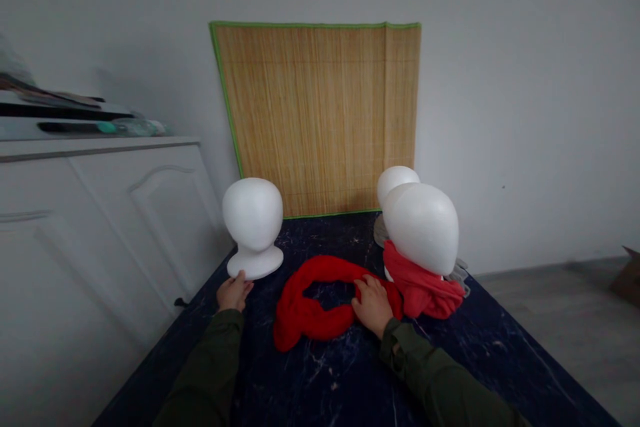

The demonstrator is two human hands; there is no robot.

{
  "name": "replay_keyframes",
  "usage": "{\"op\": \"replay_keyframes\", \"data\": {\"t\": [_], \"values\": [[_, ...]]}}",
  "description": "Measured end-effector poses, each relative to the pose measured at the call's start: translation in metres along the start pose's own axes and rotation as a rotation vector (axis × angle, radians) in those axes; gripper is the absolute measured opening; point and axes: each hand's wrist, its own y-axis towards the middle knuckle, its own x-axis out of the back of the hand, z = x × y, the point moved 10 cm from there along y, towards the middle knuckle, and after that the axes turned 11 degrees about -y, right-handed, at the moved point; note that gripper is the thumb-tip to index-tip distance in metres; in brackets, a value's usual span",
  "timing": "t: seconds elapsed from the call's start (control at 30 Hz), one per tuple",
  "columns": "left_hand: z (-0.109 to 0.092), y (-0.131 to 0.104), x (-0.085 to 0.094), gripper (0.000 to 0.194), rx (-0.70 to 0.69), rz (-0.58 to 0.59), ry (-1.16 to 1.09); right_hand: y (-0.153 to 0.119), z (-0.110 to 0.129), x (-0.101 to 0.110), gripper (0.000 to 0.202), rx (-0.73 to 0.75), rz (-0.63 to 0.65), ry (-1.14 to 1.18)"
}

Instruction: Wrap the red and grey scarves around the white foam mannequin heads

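Note:
A white foam head (253, 217) stands upright at the left of the dark blue marbled table. My left hand (234, 293) touches the front edge of its round base, with fingertips at the rim. Right of it, a bright red scarf (320, 323) lies in a loop on the table. My right hand (371, 303) rests on the loop's right side, fingers apart over the cloth. Beyond that hand, a second white head (423, 227) has a coral-red scarf (425, 287) around its neck. A third white head (397, 181) is partly hidden behind it, with grey cloth (381, 231) low down.
A bamboo mat (320, 113) with green edging hangs on the wall behind the table. White cabinets (100, 233) border the left side, with papers and a bottle (137, 127) on top. A cardboard box (627, 280) sits at the far right.

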Motion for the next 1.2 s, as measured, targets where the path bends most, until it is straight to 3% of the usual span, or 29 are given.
{"op": "replay_keyframes", "data": {"t": [0.2, 0.4, 0.63, 0.83, 0.97, 1.1, 1.2], "values": [[-0.011, -0.002, -0.003, 0.022, -0.135, 0.005, 0.297, 0.000, 0.001, 0.001, 0.046, 0.001, 0.004, 0.001], [-0.043, -0.011, -0.001, 0.046, -0.377, -0.027, 0.666, -0.001, 0.000, 0.001, 0.045, 0.007, 0.001, 0.003], [-0.041, -0.004, -0.009, 0.037, -0.457, 0.072, 0.912, -0.001, 0.000, 0.001, 0.044, -0.006, 0.017, 0.003], [-0.030, -0.005, -0.016, 0.041, -0.481, 0.143, 1.013, -0.001, 0.005, 0.008, 0.045, 0.042, -0.025, 0.109], [-0.035, -0.015, -0.022, 0.042, -0.503, 0.168, 1.025, -0.003, 0.016, 0.015, 0.047, 0.142, -0.059, 0.245], [-0.045, -0.041, -0.035, 0.044, -0.549, 0.208, 0.970, -0.014, 0.033, 0.020, 0.054, 0.261, -0.038, 0.339], [-0.034, -0.070, -0.055, 0.040, -0.521, 0.379, 0.914, -0.025, 0.048, 0.030, 0.056, 0.343, -0.016, 0.383]]}}
